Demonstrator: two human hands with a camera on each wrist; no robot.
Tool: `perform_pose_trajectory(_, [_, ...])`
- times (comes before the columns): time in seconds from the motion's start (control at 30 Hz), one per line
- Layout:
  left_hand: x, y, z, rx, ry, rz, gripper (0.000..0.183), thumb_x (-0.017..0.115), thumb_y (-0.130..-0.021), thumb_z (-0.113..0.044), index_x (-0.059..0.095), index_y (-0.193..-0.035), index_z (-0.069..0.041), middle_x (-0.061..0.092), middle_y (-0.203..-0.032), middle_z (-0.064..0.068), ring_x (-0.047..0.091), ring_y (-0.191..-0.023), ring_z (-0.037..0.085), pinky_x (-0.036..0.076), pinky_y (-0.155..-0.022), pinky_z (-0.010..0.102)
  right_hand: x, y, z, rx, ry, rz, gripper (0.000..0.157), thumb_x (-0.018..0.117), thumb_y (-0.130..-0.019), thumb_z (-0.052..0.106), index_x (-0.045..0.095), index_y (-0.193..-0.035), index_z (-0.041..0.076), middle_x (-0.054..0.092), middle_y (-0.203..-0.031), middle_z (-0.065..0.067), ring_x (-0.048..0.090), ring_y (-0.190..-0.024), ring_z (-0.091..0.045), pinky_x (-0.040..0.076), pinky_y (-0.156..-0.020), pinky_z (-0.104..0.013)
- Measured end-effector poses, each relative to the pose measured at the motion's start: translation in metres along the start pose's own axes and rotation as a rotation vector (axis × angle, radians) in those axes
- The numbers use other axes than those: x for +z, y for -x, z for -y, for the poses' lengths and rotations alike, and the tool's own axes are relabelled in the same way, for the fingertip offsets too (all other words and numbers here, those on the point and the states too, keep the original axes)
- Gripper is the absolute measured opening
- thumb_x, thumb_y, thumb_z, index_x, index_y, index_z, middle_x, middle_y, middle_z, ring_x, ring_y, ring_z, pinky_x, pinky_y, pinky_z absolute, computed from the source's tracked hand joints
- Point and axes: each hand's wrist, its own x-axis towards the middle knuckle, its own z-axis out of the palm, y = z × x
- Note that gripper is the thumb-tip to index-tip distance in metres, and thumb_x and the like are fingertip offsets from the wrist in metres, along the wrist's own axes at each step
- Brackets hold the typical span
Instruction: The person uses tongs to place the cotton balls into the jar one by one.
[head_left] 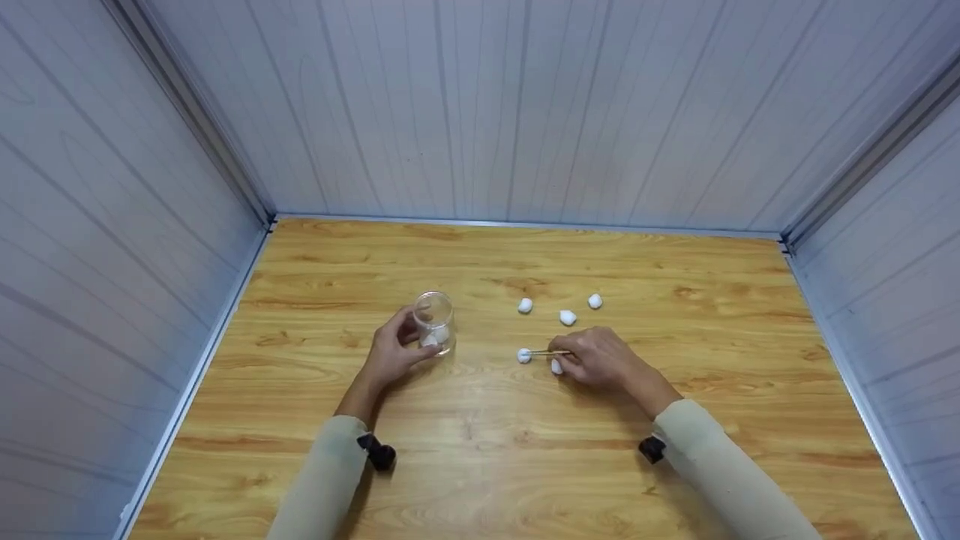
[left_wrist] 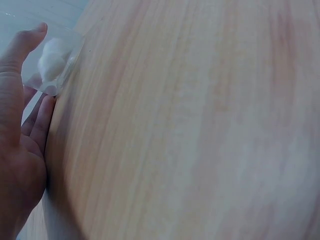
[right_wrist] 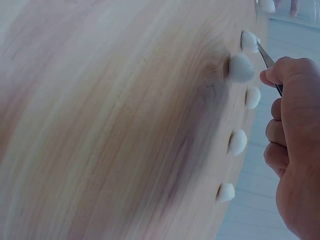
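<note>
So the slim metal tweezers (head_left: 550, 352) are in the right hand (head_left: 600, 358), pinched firmly between thumb and forefinger, other fingers curled in. They look narrow and pointy, and just off their tips, left of the grip, is a small round matte-white cotton-like ball (head_left: 524, 355). Tips are touching it, but I can't tell if it's off the table.

The head view half hides another white ball (head_left: 556, 367) right beside that hand; the right wrist view gets it whole (right_wrist: 241, 68). Three more white balls (head_left: 568, 317) sit beyond the right-hand grip, on the wood-grain table (head_left: 472, 435).

Well left of the tweezers, the left hand (head_left: 391, 352) has a clear cylindrical cup (head_left: 433, 318), thumb on the near side and fingers behind, spread about as wide as the cup. The left wrist cam shows white balls (left_wrist: 52, 60) bunched at the bottom, at least two, exact count unclear.
</note>
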Motion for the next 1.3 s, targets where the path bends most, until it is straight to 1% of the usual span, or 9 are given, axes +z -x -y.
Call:
perform_pose_trajectory(0.2, [0.000, 0.000, 0.001, 0.006, -0.006, -0.001, 0.069, 0.095, -0.088, 0.001, 0.063, -0.149, -0.002, 0.072, -0.139, 0.021, 0.071, -0.131, 0.032, 0.062, -0.116, 0.034, 0.000, 0.000, 0.000, -0.010, -0.001, -0.012, 0.008, 0.078, -0.101, 0.015, 0.084, -0.106, 0.014, 0.085, -0.089, 0.000, 0.048, -0.061, -0.007, 0.043, -0.054, -0.027])
perform_pose_trajectory(0.3, [0.000, 0.000, 0.001, 0.004, 0.001, -0.004, 0.069, 0.094, -0.088, 0.001, 0.064, -0.149, -0.002, 0.072, -0.138, 0.021, 0.071, -0.130, 0.030, 0.062, -0.114, 0.029, -0.001, 0.000, 0.000, -0.009, -0.007, -0.008, 0.009, 0.077, -0.101, 0.014, 0.084, -0.107, 0.013, 0.085, -0.090, 0.000, 0.047, -0.061, -0.006, 0.041, -0.055, -0.026])
perform_pose_trajectory(0.43, [0.000, 0.000, 0.001, -0.003, 0.013, -0.005, 0.070, 0.095, -0.087, 0.002, 0.064, -0.149, -0.002, 0.072, -0.137, 0.020, 0.070, -0.130, 0.030, 0.061, -0.112, 0.024, -0.001, 0.000, 0.000, -0.007, -0.021, -0.003, 0.009, 0.078, -0.101, 0.013, 0.084, -0.107, 0.013, 0.086, -0.090, -0.001, 0.049, -0.062, -0.006, 0.042, -0.056, -0.026])
perform_pose_trajectory(0.53, [0.000, 0.000, 0.000, 0.001, 0.015, -0.003, 0.071, 0.094, -0.087, 0.002, 0.063, -0.150, -0.003, 0.072, -0.136, 0.020, 0.071, -0.131, 0.031, 0.061, -0.113, 0.026, -0.001, -0.001, 0.001, -0.013, -0.024, -0.011, 0.007, 0.078, -0.101, 0.013, 0.083, -0.105, 0.012, 0.085, -0.090, -0.001, 0.050, -0.063, -0.006, 0.044, -0.056, -0.026])
perform_pose_trajectory(0.73, [-0.001, 0.001, -0.002, 0.004, 0.007, 0.008, 0.067, 0.095, -0.087, 0.000, 0.065, -0.147, -0.002, 0.072, -0.137, 0.021, 0.070, -0.132, 0.033, 0.062, -0.117, 0.036, -0.002, -0.001, 0.001, -0.001, -0.039, 0.004, 0.009, 0.075, -0.103, 0.014, 0.083, -0.107, 0.013, 0.083, -0.086, -0.001, 0.042, -0.060, -0.004, 0.031, -0.055, -0.021])
perform_pose_trajectory(0.93, [-0.002, 0.001, -0.001, 0.006, -0.001, 0.008, 0.066, 0.095, -0.088, -0.001, 0.065, -0.147, -0.002, 0.072, -0.138, 0.020, 0.070, -0.132, 0.031, 0.062, -0.117, 0.036, -0.007, -0.002, 0.001, 0.020, -0.055, 0.001, 0.009, 0.075, -0.105, 0.015, 0.083, -0.108, 0.012, 0.081, -0.082, -0.002, 0.036, -0.059, -0.002, 0.026, -0.055, -0.020])
perform_pose_trajectory(1.03, [-0.001, 0.000, 0.000, 0.005, 0.008, 0.005, 0.066, 0.094, -0.088, 0.001, 0.065, -0.147, -0.002, 0.072, -0.138, 0.021, 0.070, -0.132, 0.031, 0.061, -0.117, 0.035, -0.010, -0.003, 0.001, 0.033, -0.054, -0.012, 0.009, 0.076, -0.105, 0.015, 0.083, -0.109, 0.013, 0.081, -0.082, -0.002, 0.037, -0.059, -0.002, 0.029, -0.054, -0.021])
perform_pose_trajectory(1.1, [-0.001, 0.000, 0.001, 0.005, 0.015, 0.002, 0.067, 0.095, -0.087, 0.001, 0.065, -0.147, -0.001, 0.072, -0.136, 0.022, 0.070, -0.132, 0.032, 0.061, -0.117, 0.036, -0.011, -0.003, 0.001, 0.036, -0.047, -0.019, 0.010, 0.075, -0.105, 0.016, 0.084, -0.109, 0.013, 0.083, -0.084, -0.003, 0.040, -0.059, -0.003, 0.034, -0.054, -0.023])
perform_pose_trajectory(1.3, [0.000, 0.000, 0.001, 0.005, 0.020, 0.000, 0.066, 0.094, -0.088, 0.001, 0.064, -0.148, -0.001, 0.072, -0.136, 0.023, 0.071, -0.132, 0.036, 0.061, -0.119, 0.044, -0.014, -0.002, -0.001, 0.022, -0.043, -0.055, 0.012, 0.075, -0.106, 0.015, 0.085, -0.111, 0.012, 0.086, -0.091, -0.004, 0.051, -0.059, -0.006, 0.048, -0.055, -0.029])
